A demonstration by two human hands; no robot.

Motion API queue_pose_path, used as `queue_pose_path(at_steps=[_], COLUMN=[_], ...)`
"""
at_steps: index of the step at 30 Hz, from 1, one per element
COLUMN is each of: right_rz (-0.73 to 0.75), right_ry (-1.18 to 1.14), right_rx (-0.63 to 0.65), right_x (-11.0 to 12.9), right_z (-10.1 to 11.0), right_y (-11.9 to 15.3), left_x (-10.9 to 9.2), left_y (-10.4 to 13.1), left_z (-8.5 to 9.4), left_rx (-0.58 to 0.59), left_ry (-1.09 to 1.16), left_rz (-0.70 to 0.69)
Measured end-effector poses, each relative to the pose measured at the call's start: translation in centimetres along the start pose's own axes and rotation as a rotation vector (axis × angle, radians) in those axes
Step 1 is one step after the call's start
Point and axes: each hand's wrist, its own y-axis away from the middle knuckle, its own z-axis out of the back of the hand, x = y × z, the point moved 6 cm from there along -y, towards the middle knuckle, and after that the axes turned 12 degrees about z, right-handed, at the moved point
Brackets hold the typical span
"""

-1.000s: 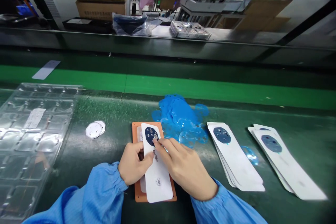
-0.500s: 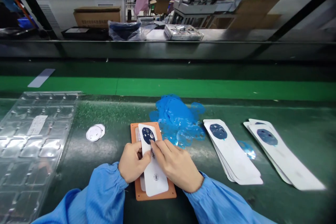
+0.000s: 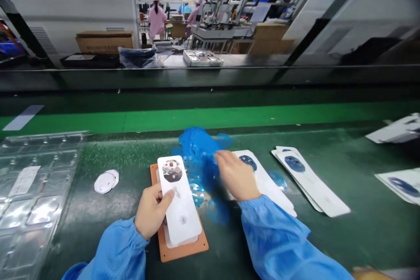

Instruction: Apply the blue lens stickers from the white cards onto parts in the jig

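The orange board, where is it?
In the head view, the orange board lies low, just left of centre, beneath the white panel in the left hand, with blue films to its upper right.

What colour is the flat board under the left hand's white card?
The board is orange-brown; it shows best in the head view.

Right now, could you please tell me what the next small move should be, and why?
I would probably let the right hand release any film it holds onto the blue film pile: a blue blur shows beside that hand, the pile lies close by, and the left hand holds the white panel, whose oval shows no blue.
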Motion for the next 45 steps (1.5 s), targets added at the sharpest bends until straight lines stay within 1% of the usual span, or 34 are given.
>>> queue_pose_path(at_steps=[1, 2, 3, 4, 6, 7, 9, 10, 11, 12, 14, 15, 16, 17, 19, 21, 23, 25, 26, 29, 32, 36, 45], right_rz=[0.088, 0.14, 0.142, 0.106, 0.021, 0.02, 0.095, 0.119, 0.11, 0.07, -0.038, -0.085, -0.119, -0.145, -0.15, -0.041, 0.134, 0.266, 0.302, 0.362, 0.397, 0.409, 0.435], right_ry=[-0.037, -0.065, -0.087, -0.111, -0.215, -0.308, -0.532, -0.622, -0.685, -0.717, -0.76, -0.802, -0.865, -0.932, -1.015, -0.966, -0.855, -0.761, -0.722, -0.634, -0.598, -0.613, -0.618], right_rx=[0.038, 0.052, 0.051, 0.038, 0.017, 0.008, 0.004, -0.037, -0.098, -0.163, -0.258, -0.287, -0.305, -0.323, -0.35, -0.315, -0.21, -0.115, -0.089, -0.069, -0.034, -0.015, -0.003], right_x=[0.4, 0.8, 0.9, 1.0, 1.5, 2.5, 5.7, 7.4, 8.9, 10.2, 11.5, 11.6, 11.2, 10.4, 8.1, 6.3, 6.0, 6.7, 7.2, 8.7, 9.5, 9.4, 9.2], right_z=[-0.7, -1.0, -0.8, -0.2, 1.8, 3.0, 5.3, 6.3, 7.2, 7.7, 7.8, 7.6, 7.3, 7.0, 6.8, 7.1, 7.2, 7.0, 6.9, 6.7, 6.4, 6.3, 6.1], right_y=[0.5, 1.0, 1.5, 1.8, 2.3, 2.3, 2.4, 2.4, 2.4, 2.4, 2.5, 2.5, 2.4, 2.3, 2.0, 1.6, 1.3, 1.1, 1.0, 0.5, 0.0, -0.4, -1.0], left_x=[-0.1, -0.3, -0.3, -0.2, 0.0, 0.1, 0.3, 0.4, 0.4, 0.4, 0.5, 0.6, 0.6, 0.4, -0.5, -1.8, -2.7, -3.3, -3.4, -3.4, -2.9, -2.4, -2.4], left_y=[0.0, 0.0, 0.0, 0.0, 0.0, 0.1, 0.3, 0.4, 0.6, 0.7, 1.0, 1.0, 0.9, 0.7, 0.3, 0.2, 0.4, 0.7, 0.7, 0.6, 0.2, -0.2, 0.1], left_z=[0.1, 0.1, 0.0, -0.1, -0.5, -0.7, -1.5, -2.0, -2.5, -3.0, -3.7, -3.7, -3.3, -2.6, -0.2, 2.4, 4.5, 5.5, 5.6, 5.0, 4.4, 4.1, 3.4], left_rx=[0.008, 0.02, 0.036, 0.053, 0.09, 0.111, 0.157, 0.188, 0.226, 0.263, 0.32, 0.322, 0.292, 0.226, 0.013, -0.234, -0.44, -0.568, -0.597, -0.582, -0.561, -0.541, -0.531], left_ry=[0.043, 0.087, 0.127, 0.161, 0.213, 0.233, 0.268, 0.275, 0.27, 0.254, 0.195, 0.157, 0.116, 0.067, -0.05, -0.159, -0.256, -0.36, -0.414, -0.536, -0.619, -0.692, -0.802], left_rz=[-0.007, -0.013, -0.014, -0.01, 0.01, 0.021, 0.038, 0.044, 0.051, 0.058, 0.086, 0.1, 0.101, 0.079, -0.037, -0.193, -0.32, -0.418, -0.461, -0.533, -0.524, -0.51, -0.606])
